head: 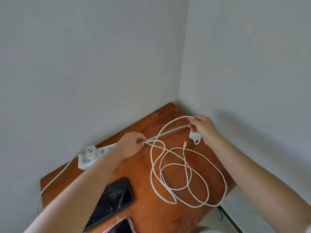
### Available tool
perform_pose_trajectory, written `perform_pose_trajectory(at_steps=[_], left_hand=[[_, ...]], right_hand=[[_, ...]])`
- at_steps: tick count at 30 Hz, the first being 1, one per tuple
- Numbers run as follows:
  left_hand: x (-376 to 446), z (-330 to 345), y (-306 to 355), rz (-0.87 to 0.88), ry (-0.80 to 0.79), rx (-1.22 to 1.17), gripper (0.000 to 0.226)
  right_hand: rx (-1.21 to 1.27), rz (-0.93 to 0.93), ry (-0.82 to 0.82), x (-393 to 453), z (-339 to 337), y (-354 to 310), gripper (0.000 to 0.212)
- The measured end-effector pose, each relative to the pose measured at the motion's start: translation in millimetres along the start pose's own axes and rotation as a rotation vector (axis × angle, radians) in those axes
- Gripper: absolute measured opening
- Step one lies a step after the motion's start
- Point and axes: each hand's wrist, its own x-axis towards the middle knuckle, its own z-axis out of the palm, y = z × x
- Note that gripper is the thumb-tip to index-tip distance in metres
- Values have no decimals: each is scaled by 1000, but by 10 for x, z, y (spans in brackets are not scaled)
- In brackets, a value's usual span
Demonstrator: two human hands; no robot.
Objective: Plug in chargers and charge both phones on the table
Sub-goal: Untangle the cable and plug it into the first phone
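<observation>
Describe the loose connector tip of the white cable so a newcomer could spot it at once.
Start at the wooden table in the wall corner, then find the white cable looped over its right half. Just left of the white charger block held by the right hand, the connector tip points away from the person, the coil's only free end.

Power strip (94, 155) at the table's (148, 214) back left, coiled cable (185, 174) to the right, two phones (112, 199) (122, 227) on the near edge
</observation>
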Motion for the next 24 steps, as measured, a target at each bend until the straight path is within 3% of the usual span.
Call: perform_pose_trajectory(at_steps=[2, 6, 8, 9, 11, 13, 17, 21, 24], left_hand=[[-11, -48, 11, -8, 30, 2, 17], [-95, -40, -17, -17, 31, -16, 22], [-151, -23, -38, -17, 44, -34, 25], [-178, -14, -49, -15, 59, -37, 25], [-221, 8, -75, -15, 103, -46, 24], [-270, 43, -102, -35, 131, -54, 25], [-351, 162, -153, -84, 70, 49, 32], [-380, 293, -131, -170, 66, 147, 36], [-409, 419, -146, -262, 103, 161, 29]], right_hand=[[-167, -87, -2, 11, 90, -95, 23], [-849, -455, 87, -220, 245, -103, 36], [-919, -632, 147, -448, 272, -58, 19], [-892, -668, 135, -550, 268, -15, 21], [-877, -612, 5, -711, 273, 131, 34], [-927, -503, -100, -779, 277, 292, 18], [-896, -422, -85, -681, 202, 318, 31], [-1332, -281, -91, -499, 33, 114, 40], [-1255, -88, -337, -424, -29, -91, 41]])
